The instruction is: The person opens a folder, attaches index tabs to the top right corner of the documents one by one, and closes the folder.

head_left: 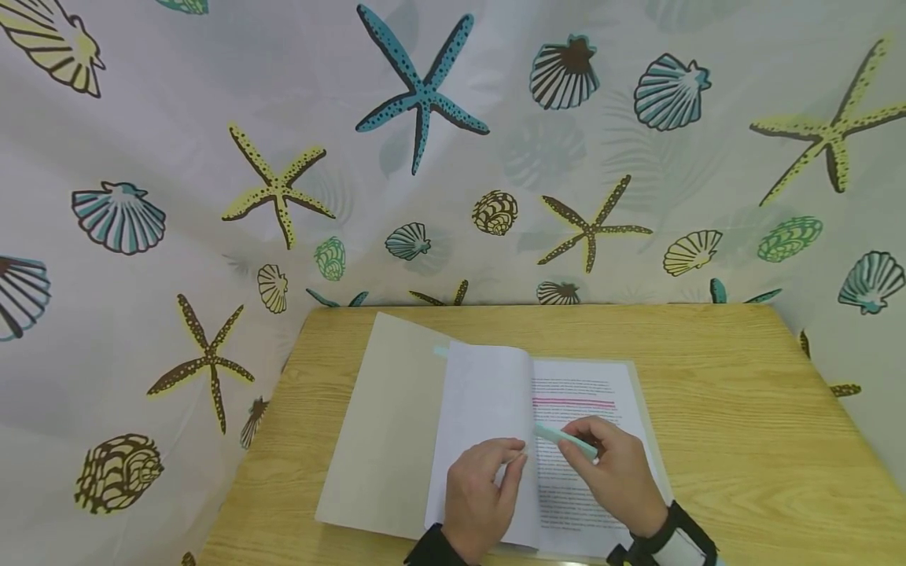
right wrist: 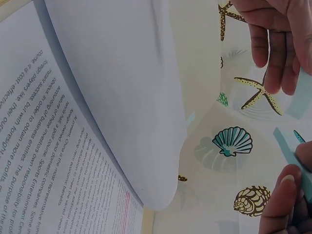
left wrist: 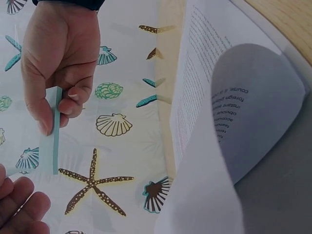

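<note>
Over the right page of an open booklet [head_left: 580,503], my right hand [head_left: 616,468] pinches a slim pale teal sticky note pad [head_left: 566,439] between thumb and fingers. The pad's thin edge shows in the left wrist view. My left hand [head_left: 481,491] is close beside it, over the turned page [head_left: 488,401], with thumb and fingertips brought together. Between them is a thin pale teal sticky note [right wrist: 298,100], seen at the right of the right wrist view. Printed text fills the right page, with a pink highlighted line [head_left: 573,403] near its top.
The booklet's beige cover [head_left: 389,424] lies spread to the left on a wooden table [head_left: 764,440]. A small pale blue tab [head_left: 440,351] sticks out past the turned page's upper edge. Behind the table hangs a white cloth [head_left: 453,236] printed with shells and starfish.
</note>
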A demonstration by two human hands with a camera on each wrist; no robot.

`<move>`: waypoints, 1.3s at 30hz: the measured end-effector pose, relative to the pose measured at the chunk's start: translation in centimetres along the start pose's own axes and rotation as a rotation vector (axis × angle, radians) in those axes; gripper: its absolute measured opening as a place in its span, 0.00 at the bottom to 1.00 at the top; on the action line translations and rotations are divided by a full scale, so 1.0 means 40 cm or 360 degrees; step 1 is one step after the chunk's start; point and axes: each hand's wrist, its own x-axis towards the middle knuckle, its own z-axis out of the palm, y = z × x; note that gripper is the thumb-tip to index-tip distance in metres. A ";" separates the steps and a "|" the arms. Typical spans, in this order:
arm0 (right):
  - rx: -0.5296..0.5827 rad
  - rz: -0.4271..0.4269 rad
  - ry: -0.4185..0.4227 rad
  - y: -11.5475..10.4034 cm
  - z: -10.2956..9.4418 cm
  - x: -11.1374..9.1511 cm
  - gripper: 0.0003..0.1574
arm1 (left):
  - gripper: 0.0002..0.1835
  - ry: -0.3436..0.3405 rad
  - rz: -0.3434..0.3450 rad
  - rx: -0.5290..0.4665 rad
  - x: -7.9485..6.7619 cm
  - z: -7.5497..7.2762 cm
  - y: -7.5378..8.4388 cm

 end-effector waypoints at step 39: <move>-0.0448 0.0915 -0.0246 0.356 -0.353 -0.085 0.34 | 0.11 -0.0016 -0.0091 -0.0004 -0.029 -0.028 -0.017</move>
